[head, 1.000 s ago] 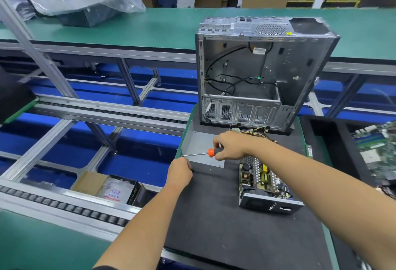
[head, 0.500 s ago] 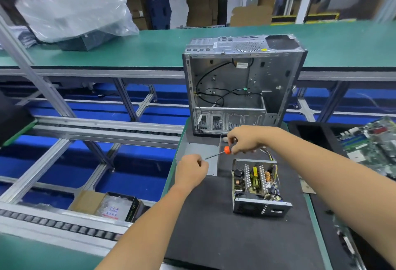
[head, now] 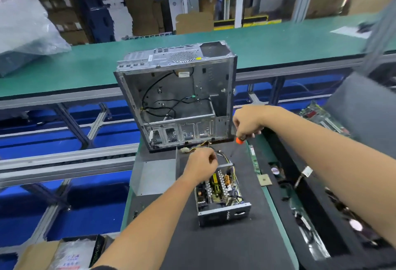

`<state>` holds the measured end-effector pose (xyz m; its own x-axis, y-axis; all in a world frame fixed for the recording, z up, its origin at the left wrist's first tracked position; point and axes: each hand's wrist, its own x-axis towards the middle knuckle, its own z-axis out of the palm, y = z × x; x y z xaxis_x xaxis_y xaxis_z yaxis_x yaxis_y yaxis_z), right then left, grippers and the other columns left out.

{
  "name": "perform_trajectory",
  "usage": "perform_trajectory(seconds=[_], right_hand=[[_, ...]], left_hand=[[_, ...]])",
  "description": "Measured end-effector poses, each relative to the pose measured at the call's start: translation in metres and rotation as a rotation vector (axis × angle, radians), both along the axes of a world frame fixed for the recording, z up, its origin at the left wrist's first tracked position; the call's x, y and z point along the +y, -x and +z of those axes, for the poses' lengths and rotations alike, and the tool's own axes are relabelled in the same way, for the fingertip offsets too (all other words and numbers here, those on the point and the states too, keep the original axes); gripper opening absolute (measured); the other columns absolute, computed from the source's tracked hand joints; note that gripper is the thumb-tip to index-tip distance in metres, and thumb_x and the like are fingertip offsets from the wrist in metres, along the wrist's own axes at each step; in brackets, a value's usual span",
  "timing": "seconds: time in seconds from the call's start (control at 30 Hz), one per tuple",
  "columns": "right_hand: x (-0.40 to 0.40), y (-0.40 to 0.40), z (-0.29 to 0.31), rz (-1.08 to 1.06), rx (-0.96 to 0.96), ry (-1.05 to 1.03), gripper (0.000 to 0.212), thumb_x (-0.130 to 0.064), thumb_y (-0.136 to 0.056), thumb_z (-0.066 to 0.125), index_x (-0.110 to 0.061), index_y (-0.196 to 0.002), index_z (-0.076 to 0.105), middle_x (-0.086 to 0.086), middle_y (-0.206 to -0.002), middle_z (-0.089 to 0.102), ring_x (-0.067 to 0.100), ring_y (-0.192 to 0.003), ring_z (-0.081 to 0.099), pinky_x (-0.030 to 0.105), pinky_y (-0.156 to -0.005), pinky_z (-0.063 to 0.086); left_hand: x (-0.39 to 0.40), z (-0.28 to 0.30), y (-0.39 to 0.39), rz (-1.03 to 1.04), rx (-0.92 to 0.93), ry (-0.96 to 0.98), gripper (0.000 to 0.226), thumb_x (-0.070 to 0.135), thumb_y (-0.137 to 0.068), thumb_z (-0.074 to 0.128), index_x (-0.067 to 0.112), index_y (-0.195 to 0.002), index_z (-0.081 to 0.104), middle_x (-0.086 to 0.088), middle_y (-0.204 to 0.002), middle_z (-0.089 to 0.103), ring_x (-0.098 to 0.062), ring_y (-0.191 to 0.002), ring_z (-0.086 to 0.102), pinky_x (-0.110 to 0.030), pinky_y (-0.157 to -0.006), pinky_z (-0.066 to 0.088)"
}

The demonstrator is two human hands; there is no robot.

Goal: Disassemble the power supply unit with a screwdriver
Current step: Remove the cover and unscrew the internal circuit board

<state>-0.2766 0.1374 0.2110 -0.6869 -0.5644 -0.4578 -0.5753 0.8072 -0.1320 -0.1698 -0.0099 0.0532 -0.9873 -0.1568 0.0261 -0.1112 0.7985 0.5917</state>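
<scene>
Sitting on a dark mat [head: 214,248] near the middle of the bench is the power supply unit [head: 222,194], a small metal box with its top off. You can see the green board, the little coils and the bunches of thin wires inside it. Its black front face points toward the person. A flat grey metal cover [head: 154,175] lies on the mat just to the left of it.

The left hand [head: 201,168] is over the back end of the box, by the wires. Its fingers are curled in tight. I cannot tell if it is pinching something small or nothing at all.

The right hand [head: 248,123] is higher up and to the right, well apart from the box. It grips a screwdriver [head: 240,140], with its fingers wrapped around the handle. Only the orange end of the handle sticks out below the fist, and the thin shaft points down and to the left at the mat.

Behind the box stands an open computer case [head: 177,98], with black cables hanging inside. A black tray [head: 310,184] on the right holds loose parts. A long green table [head: 278,40] runs across behind, and a cardboard box [head: 60,252] sits low on the left.
</scene>
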Motion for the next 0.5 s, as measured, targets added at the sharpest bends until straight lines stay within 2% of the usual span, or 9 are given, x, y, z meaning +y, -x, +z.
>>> perform_trajectory(seconds=[0.1, 0.2, 0.23, 0.3, 0.37, 0.43, 0.5], right_hand=[[0.01, 0.008, -0.011, -0.056, -0.027, -0.087, 0.013, -0.013, -0.077, 0.063, -0.001, -0.081, 0.065, 0.008, -0.052, 0.062, 0.015, -0.034, 0.049, 0.013, -0.036, 0.035], [0.014, 0.014, -0.025, -0.073, -0.091, -0.152, 0.012, -0.013, -0.076, 0.062, -0.002, -0.074, 0.059, 0.011, -0.055, 0.061, 0.018, -0.036, 0.047, 0.014, -0.036, 0.034], [0.014, 0.017, -0.029, -0.072, -0.107, -0.16, 0.012, -0.013, -0.076, 0.061, -0.002, -0.072, 0.056, 0.013, -0.056, 0.061, 0.019, -0.037, 0.046, 0.016, -0.037, 0.035], [0.012, 0.021, -0.036, -0.073, -0.131, -0.167, 0.012, -0.013, -0.077, 0.061, -0.004, -0.071, 0.055, 0.013, -0.057, 0.062, 0.02, -0.039, 0.046, 0.017, -0.039, 0.035], [0.011, 0.026, -0.042, -0.074, -0.162, -0.18, 0.012, -0.014, -0.079, 0.062, -0.004, -0.072, 0.059, 0.013, -0.058, 0.063, 0.019, -0.039, 0.046, 0.018, -0.042, 0.036], [0.009, 0.03, -0.047, -0.077, -0.203, -0.206, 0.013, -0.013, -0.081, 0.061, -0.003, -0.073, 0.06, 0.013, -0.059, 0.062, 0.019, -0.039, 0.045, 0.019, -0.043, 0.035], [0.01, 0.032, -0.051, -0.075, -0.232, -0.243, 0.014, -0.013, -0.083, 0.06, -0.002, -0.075, 0.059, 0.013, -0.058, 0.06, 0.019, -0.039, 0.042, 0.019, -0.042, 0.033]], left_hand=[[0.011, -0.006, 0.021, 0.03, -0.157, 0.034, 0.028, 0.035, -0.087, 0.05, 0.016, -0.069, 0.06, 0.0, -0.074, 0.063, -0.024, -0.083, 0.06, -0.039, -0.082, 0.048], [0.017, -0.013, 0.045, 0.039, -0.348, 0.042, 0.055, 0.055, -0.091, 0.044, 0.006, -0.071, 0.062, -0.016, -0.085, 0.066, -0.034, -0.093, 0.06, -0.041, -0.084, 0.045], [0.02, -0.014, 0.052, 0.03, -0.391, 0.012, 0.063, 0.058, -0.09, 0.045, 0.0, -0.075, 0.062, -0.02, -0.085, 0.065, -0.036, -0.089, 0.06, -0.041, -0.081, 0.046], [0.025, -0.013, 0.064, 0.009, -0.411, -0.041, 0.063, 0.061, -0.087, 0.051, 0.005, -0.057, 0.05, -0.013, -0.059, 0.051, -0.031, -0.063, 0.051, -0.034, -0.062, 0.039], [0.033, -0.012, 0.071, 0.001, -0.423, -0.046, 0.06, 0.055, -0.081, 0.064, 0.014, -0.051, 0.032, -0.001, -0.049, 0.034, -0.02, -0.046, 0.035, -0.029, -0.049, 0.026], [0.041, -0.013, 0.075, 0.019, -0.456, -0.09, 0.054, 0.04, -0.078, 0.073, 0.015, -0.053, 0.032, 0.001, -0.051, 0.033, -0.016, -0.044, 0.032, -0.028, -0.045, 0.023], [0.048, -0.016, 0.079, 0.055, -0.504, -0.196, 0.045, 0.024, -0.078, 0.074, 0.014, -0.057, 0.036, -0.001, -0.056, 0.036, -0.017, -0.05, 0.034, -0.027, -0.047, 0.027]])
